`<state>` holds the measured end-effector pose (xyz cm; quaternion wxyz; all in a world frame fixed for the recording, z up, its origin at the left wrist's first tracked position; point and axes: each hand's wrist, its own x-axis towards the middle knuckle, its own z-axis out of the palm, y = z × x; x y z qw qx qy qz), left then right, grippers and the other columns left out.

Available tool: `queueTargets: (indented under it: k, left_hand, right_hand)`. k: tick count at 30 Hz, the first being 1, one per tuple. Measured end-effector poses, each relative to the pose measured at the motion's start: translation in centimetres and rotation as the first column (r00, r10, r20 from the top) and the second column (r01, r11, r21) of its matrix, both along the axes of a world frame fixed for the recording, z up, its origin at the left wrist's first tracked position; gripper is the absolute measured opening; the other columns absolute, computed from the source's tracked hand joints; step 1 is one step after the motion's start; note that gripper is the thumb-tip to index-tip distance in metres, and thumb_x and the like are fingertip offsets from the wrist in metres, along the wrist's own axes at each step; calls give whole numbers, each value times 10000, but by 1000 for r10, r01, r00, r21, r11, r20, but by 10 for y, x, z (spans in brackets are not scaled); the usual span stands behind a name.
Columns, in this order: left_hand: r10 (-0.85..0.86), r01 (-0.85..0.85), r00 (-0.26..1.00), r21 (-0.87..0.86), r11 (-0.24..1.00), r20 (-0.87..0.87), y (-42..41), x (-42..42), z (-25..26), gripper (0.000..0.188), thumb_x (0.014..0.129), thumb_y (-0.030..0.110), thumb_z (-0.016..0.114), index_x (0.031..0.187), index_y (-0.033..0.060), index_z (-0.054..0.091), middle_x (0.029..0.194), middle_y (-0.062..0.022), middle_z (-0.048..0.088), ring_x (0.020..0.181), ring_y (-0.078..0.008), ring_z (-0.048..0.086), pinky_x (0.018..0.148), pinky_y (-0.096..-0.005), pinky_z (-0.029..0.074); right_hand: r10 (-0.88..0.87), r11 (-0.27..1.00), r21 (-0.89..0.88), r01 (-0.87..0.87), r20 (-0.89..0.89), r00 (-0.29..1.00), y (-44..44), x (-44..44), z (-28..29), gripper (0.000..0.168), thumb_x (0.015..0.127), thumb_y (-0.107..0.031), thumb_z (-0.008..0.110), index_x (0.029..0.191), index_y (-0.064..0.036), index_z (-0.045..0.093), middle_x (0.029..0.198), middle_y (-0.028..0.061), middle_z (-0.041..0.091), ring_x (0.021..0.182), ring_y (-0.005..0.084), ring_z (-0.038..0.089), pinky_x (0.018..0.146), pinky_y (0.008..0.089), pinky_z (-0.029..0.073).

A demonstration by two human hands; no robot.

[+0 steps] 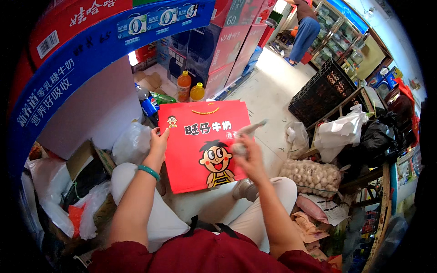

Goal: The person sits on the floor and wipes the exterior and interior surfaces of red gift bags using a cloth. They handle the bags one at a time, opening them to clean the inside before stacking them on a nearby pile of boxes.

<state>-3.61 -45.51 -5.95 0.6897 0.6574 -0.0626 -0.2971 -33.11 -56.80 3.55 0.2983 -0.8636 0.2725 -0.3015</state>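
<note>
A red milk gift carton (191, 150) with a cartoon child on its face and a yellow rope handle is held tilted over my knees. My left hand (158, 145) grips its left edge, thumb on the front. Over the right part of the face is my right hand (251, 158), blurred, closed around a pale greyish cloth (240, 148). One end of the cloth sticks out to the upper right. Whether the cloth touches the carton cannot be made out.
Stacked drink cartons (218, 65) rise ahead. Orange drink bottles (184, 87) and a cola bottle (146, 102) stand behind the gift carton. At right are a black plastic crate (321, 92) and a garlic sack (312, 177). Plastic bags (51, 184) lie left. Another person (304, 30) bends far off.
</note>
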Motion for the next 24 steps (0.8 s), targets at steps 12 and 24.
queueTargets:
  k: [12,24]
  left_hand:
    - [-10,10,1000,-133,991,-4,1,5,-17,157,900,165,559,862,17,521,813,-44,540,741,-114,497,660,-276,439]
    - [20,-18,990,-18,1000,138,-1,11,-36,166,910,156,535,793,40,513,699,9,460,634,-81,389,547,-268,347]
  right_hand:
    - [-136,963,-263,55,-299,945,7,40,-73,673,783,-354,629,1346,-73,390,1414,212,315,1282,409,309,1040,486,284]
    - [175,923,-298,-243,-236,956,61,103,-72,503,830,-287,554,1276,-72,468,1356,155,424,1267,338,373,1057,457,283]
